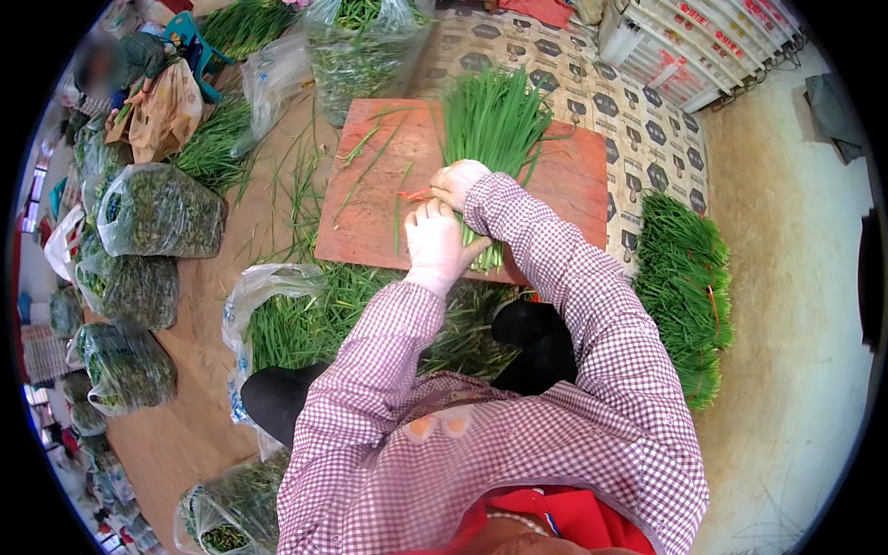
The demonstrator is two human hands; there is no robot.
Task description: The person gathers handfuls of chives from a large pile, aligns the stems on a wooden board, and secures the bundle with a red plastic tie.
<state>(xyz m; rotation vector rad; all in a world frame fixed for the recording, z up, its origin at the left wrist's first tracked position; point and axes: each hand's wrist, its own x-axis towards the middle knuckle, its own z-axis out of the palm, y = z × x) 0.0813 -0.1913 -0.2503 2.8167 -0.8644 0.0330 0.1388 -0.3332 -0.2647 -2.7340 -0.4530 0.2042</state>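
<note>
A bundle of green garlic chives (pixel 494 125) lies on a reddish board (pixel 576 187), leaves pointing away from me and pale stem ends towards me. My gloved left hand (pixel 437 243) rests at the left of the stems, its thumb laid across them near the cut ends. Just above it, my gloved right hand (pixel 458 182) is closed at the bundle's left side. A red tie (pixel 415 195) sticks out from beneath its fingers; the rest of the tie is hidden. Loose chive leaves (pixel 368 173) are scattered over the board's left part.
Tied chive bundles (pixel 683 298) are stacked at right. Loose greens in an opened plastic bag (pixel 270 277) lie below the board. Filled plastic bags (pixel 163 211) line the left; a large one (pixel 368 62) stands behind the board. White crates (pixel 666 59) stand upper right. Another person (pixel 142 59) sits upper left.
</note>
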